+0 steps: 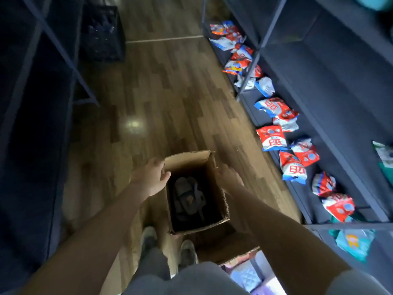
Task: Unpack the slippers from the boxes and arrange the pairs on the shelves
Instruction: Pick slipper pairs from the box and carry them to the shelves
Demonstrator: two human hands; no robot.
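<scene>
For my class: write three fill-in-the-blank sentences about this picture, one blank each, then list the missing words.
1. The open box holds dark ____.
2. The left hand grips the rim of the box, which is made of ____.
3. The packets lie on a shelf to the person's ____.
Missing words: slippers; cardboard; right.

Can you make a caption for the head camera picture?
A person's left hand and right hand hold an open cardboard box with dark slippers inside, beside shelves of red-and-blue packets.

Red-blue packets [271, 138] on dark shelf [319, 135]
</scene>
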